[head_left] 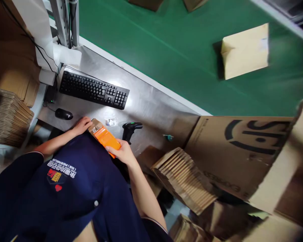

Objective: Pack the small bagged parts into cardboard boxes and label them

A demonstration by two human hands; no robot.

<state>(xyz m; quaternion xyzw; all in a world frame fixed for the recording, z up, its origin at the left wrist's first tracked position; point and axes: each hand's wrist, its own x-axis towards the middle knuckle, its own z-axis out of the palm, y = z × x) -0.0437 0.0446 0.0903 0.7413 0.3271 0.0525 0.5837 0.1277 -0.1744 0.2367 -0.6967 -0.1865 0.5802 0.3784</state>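
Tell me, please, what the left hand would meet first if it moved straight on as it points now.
The left hand would first meet the orange package at its brown end, which it seems to be touching, though depth is unclear.

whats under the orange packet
Brown cardboard shows at the end of the orange packet near the left hand. The packet's body and the right hand cover the rest, so what else lies beneath cannot be seen.
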